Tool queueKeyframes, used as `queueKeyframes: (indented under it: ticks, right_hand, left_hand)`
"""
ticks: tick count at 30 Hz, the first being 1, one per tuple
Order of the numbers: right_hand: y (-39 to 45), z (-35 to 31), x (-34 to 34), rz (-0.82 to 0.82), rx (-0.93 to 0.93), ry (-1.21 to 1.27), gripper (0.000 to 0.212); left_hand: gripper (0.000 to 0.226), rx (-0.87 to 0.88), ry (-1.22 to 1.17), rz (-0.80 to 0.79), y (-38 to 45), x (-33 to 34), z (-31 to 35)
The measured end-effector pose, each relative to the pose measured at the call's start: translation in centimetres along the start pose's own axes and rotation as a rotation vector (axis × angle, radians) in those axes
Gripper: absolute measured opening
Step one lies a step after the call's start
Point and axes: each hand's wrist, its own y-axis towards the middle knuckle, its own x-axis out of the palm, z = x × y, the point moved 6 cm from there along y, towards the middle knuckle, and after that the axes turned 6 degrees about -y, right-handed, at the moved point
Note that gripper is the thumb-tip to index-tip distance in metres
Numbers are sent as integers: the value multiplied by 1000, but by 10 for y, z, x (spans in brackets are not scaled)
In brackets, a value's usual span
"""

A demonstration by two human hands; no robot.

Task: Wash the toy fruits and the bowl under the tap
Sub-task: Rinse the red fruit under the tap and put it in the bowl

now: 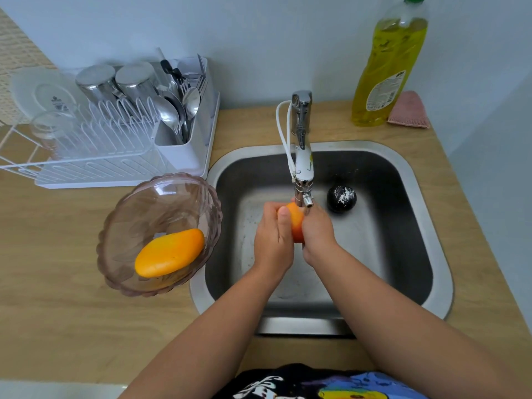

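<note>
Over the steel sink (414, 214), both hands grip an orange-red toy fruit (296, 223) right under the tap (302, 168) spout. My left hand (273, 240) wraps its left side, thumb lying across the front. My right hand (318, 231) covers its right side. Most of the fruit is hidden between the palms. A clear pinkish scalloped bowl (129, 214) stands on the wooden counter left of the sink, its rim overlapping the sink edge, with a yellow-orange toy mango (169, 251) inside.
A black round drain plug (341, 198) sits in the sink's back right. A white dish rack (115, 131) with steel cups, cutlery and a plate fills the back left. A yellow dish-soap bottle (391, 64) and pink sponge (408, 110) stand behind the sink.
</note>
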Motion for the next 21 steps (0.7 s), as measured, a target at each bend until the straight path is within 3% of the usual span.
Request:
queueKeyframes:
  ticks: [4,6,7,10,12,16,19,21]
  right_hand:
    - [-6,4,1,-40,118,172,25]
    - [-10,0,5,-71,62,117,23]
    - [-10,-3,6,-83,-27,5,22]
    - [-14,-8,10,-119,-376,-487,32]
    - [-18,-7,7,-124,-595,-678,42]
    - [-18,-2,2,-134,-778,-827,52]
    - [-19,-6,-2,-121,-832,-797,51]
    - [-21,-12,0,-148,-875,-773,47]
  left_hand:
    - [40,73,-16,-27,-2,1,-3]
    - [38,6,-114,3,0,1,-7]
    - [41,-108,-217,47,3,1,-12]
    - [47,-714,-721,162,6,13,-34]
    - [46,-876,-825,139,7,14,-35]
    - [71,-907,-804,13,8,14,-35]
    - [65,-848,-684,-94,6,20,-36]
    - [58,-778,-685,-50,7,21,-38]
